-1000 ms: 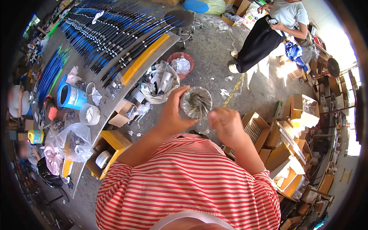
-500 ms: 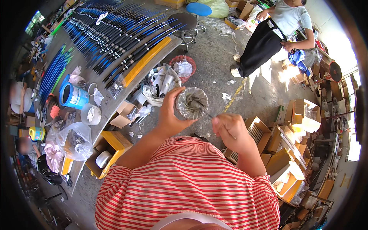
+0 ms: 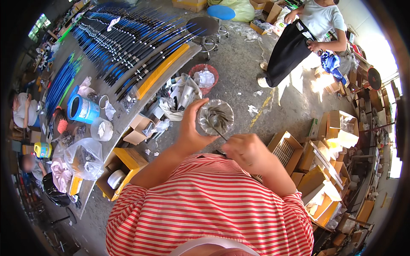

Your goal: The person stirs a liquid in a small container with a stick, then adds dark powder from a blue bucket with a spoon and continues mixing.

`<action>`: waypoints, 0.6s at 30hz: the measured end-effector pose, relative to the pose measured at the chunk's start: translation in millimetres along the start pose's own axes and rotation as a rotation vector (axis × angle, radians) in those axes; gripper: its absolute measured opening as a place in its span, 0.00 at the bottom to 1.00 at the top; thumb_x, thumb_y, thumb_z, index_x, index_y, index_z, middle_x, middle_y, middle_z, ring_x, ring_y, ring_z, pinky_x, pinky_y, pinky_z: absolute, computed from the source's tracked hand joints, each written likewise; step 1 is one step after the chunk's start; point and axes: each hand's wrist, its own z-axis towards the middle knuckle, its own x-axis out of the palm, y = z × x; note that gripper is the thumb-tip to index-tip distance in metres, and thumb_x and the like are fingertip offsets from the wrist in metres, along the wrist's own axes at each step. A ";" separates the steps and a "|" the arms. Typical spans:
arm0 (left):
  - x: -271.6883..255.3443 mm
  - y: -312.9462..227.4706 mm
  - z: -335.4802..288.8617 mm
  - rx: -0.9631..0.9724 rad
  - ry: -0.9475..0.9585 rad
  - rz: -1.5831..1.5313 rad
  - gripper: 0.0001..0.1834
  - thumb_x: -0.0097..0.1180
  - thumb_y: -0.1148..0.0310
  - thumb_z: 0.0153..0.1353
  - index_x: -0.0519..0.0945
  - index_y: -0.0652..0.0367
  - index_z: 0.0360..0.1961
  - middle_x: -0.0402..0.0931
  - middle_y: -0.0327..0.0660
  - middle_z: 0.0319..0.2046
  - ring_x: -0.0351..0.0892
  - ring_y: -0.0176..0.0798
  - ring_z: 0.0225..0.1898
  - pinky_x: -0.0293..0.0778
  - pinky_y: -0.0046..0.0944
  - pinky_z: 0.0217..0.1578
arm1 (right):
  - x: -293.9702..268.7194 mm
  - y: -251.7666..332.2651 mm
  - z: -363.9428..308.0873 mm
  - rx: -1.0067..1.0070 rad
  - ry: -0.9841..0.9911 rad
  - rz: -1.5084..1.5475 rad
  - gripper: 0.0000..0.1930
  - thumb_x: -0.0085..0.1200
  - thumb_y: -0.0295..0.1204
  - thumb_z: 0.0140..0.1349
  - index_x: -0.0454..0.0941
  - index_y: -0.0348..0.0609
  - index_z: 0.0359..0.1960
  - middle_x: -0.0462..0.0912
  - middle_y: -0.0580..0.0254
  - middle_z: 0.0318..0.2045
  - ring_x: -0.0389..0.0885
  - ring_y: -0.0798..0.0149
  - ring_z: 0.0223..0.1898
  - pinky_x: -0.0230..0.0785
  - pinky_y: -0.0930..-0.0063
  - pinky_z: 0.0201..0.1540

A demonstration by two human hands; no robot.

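My left hand (image 3: 190, 130) curves round the side of a round cup (image 3: 231, 112), which looks clear or lined with crinkled plastic. Inside it is a greyish, swirled mass, too unclear to name. In my right hand (image 3: 245, 149), just to the right and nearer me, a thin dark stick (image 3: 220, 134) is gripped. The stick slants over the cup's near rim, and its far end reaches into the grey contents. Blur softens the right fingers, and they cover the rest of the stick.
At left, a long table (image 3: 143, 104) bears many fishing rods (image 3: 128, 47), a blue bucket (image 3: 83, 109) and a clear bag (image 3: 87, 158). A red basket (image 3: 209, 87) stands beyond the cup. Cardboard boxes (image 3: 314, 170) crowd the right. A person (image 3: 294, 42) stands far right; others are at far left.
My right hand has moved left toward the cup, bringing the stick with it. The cup has shifted slightly right and nearer me, still in my left hand.
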 end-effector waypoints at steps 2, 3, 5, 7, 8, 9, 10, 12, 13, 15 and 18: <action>-3.1 -0.6 -0.4 0.004 -0.001 0.024 0.48 0.73 0.70 0.34 0.62 0.62 0.59 0.63 0.49 0.55 0.64 0.48 0.58 0.61 0.42 0.58 | -11.0 3.0 -4.6 0.140 0.014 0.025 0.05 0.53 0.21 0.50 0.75 0.36 0.30 0.75 0.56 0.22 0.75 0.54 0.23 0.68 0.62 0.25; -0.9 -2.2 0.2 0.012 0.023 0.014 0.48 0.73 0.70 0.33 0.62 0.62 0.59 0.64 0.49 0.55 0.65 0.48 0.58 0.62 0.42 0.57 | -9.1 2.8 -3.9 0.103 -0.028 -0.042 0.05 0.53 0.22 0.50 0.75 0.36 0.29 0.74 0.56 0.22 0.75 0.54 0.23 0.68 0.63 0.25; 4.0 -6.1 2.1 0.030 0.069 0.000 0.47 0.73 0.70 0.33 0.62 0.62 0.58 0.64 0.49 0.54 0.66 0.47 0.56 0.63 0.41 0.56 | 3.0 1.2 3.1 0.024 -0.114 -0.175 0.04 0.53 0.22 0.51 0.75 0.36 0.29 0.74 0.56 0.21 0.75 0.54 0.23 0.68 0.63 0.25; 5.2 -8.5 3.6 0.026 0.031 -0.014 0.48 0.73 0.70 0.33 0.62 0.62 0.59 0.64 0.49 0.55 0.65 0.47 0.57 0.63 0.41 0.57 | 7.9 3.7 2.9 -0.062 -0.055 -0.101 0.04 0.53 0.21 0.51 0.75 0.37 0.29 0.74 0.55 0.21 0.75 0.54 0.23 0.68 0.63 0.25; 4.3 -5.4 2.3 0.008 -0.002 -0.027 0.48 0.73 0.70 0.33 0.61 0.62 0.59 0.63 0.49 0.55 0.64 0.47 0.58 0.62 0.42 0.57 | 4.0 3.8 1.7 -0.049 -0.004 -0.011 0.04 0.53 0.21 0.50 0.75 0.37 0.29 0.74 0.55 0.22 0.75 0.54 0.23 0.68 0.63 0.24; 2.7 -3.0 1.3 -0.010 -0.034 -0.040 0.48 0.73 0.70 0.34 0.61 0.62 0.59 0.63 0.49 0.56 0.64 0.47 0.58 0.61 0.42 0.58 | -1.0 3.4 -0.2 -0.035 0.047 0.078 0.05 0.53 0.21 0.50 0.75 0.37 0.30 0.74 0.55 0.22 0.75 0.54 0.23 0.68 0.63 0.24; -1.1 -1.1 0.4 -0.010 -0.028 -0.024 0.48 0.73 0.70 0.34 0.61 0.62 0.59 0.63 0.49 0.56 0.64 0.47 0.59 0.61 0.42 0.58 | -8.4 1.1 -3.9 0.092 0.084 0.048 0.05 0.53 0.21 0.49 0.75 0.37 0.30 0.74 0.54 0.22 0.75 0.53 0.24 0.69 0.63 0.26; 1.2 -9.3 1.8 0.034 0.019 0.008 0.47 0.73 0.71 0.34 0.62 0.62 0.59 0.63 0.49 0.56 0.65 0.47 0.58 0.62 0.41 0.57 | -6.7 2.5 -0.6 0.078 -0.021 -0.095 0.05 0.53 0.21 0.49 0.74 0.37 0.29 0.74 0.54 0.22 0.75 0.53 0.24 0.69 0.63 0.26; 2.9 -13.2 2.4 0.055 0.042 0.024 0.47 0.73 0.71 0.33 0.62 0.62 0.58 0.63 0.49 0.55 0.66 0.46 0.57 0.63 0.41 0.57 | -4.3 4.0 1.8 0.071 -0.073 -0.166 0.05 0.53 0.21 0.49 0.74 0.36 0.29 0.74 0.54 0.22 0.74 0.53 0.24 0.69 0.63 0.26; 3.8 -12.6 4.3 0.062 0.015 0.011 0.47 0.73 0.70 0.34 0.62 0.62 0.58 0.63 0.49 0.56 0.66 0.47 0.57 0.63 0.41 0.57 | 3.4 1.7 2.9 -0.071 -0.052 -0.151 0.04 0.53 0.22 0.51 0.74 0.35 0.29 0.73 0.55 0.22 0.74 0.53 0.22 0.68 0.62 0.24; -1.0 -6.6 2.8 0.032 -0.059 0.003 0.47 0.72 0.70 0.34 0.62 0.62 0.59 0.63 0.49 0.56 0.64 0.47 0.58 0.62 0.41 0.57 | -7.3 5.7 -1.6 -0.006 0.045 0.064 0.04 0.54 0.22 0.51 0.75 0.35 0.29 0.73 0.54 0.21 0.74 0.52 0.22 0.68 0.62 0.24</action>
